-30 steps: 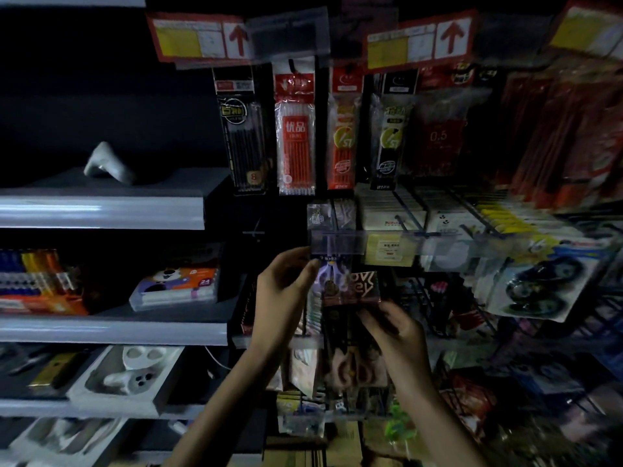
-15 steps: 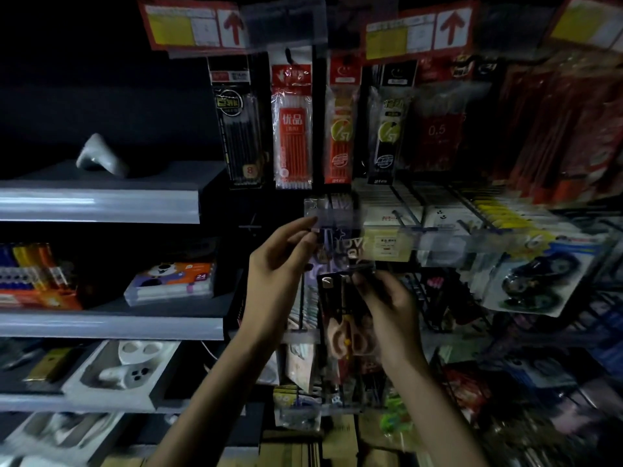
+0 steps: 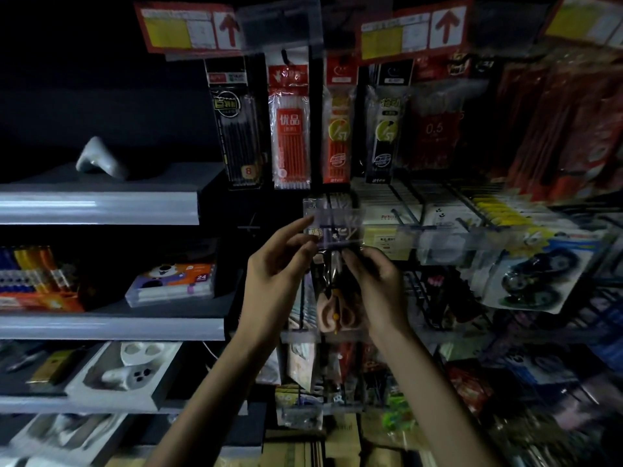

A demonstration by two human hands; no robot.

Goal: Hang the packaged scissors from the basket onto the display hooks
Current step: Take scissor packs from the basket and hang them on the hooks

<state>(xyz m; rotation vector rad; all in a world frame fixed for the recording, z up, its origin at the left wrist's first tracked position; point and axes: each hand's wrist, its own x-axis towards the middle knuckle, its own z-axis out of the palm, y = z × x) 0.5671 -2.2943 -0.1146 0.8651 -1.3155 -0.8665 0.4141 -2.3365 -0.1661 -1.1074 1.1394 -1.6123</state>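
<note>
Gripping packaged scissors [image 3: 332,308], left hand [image 3: 273,274], right hand [image 3: 377,284]

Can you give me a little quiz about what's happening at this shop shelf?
1. True or false: the right hand pinches the scissors pack.
2. The arrows on the top signs are: A red, B green, C blue.
3. What number is on the black pen pack?
Key: 1 true; 2 A; 3 8.
</note>
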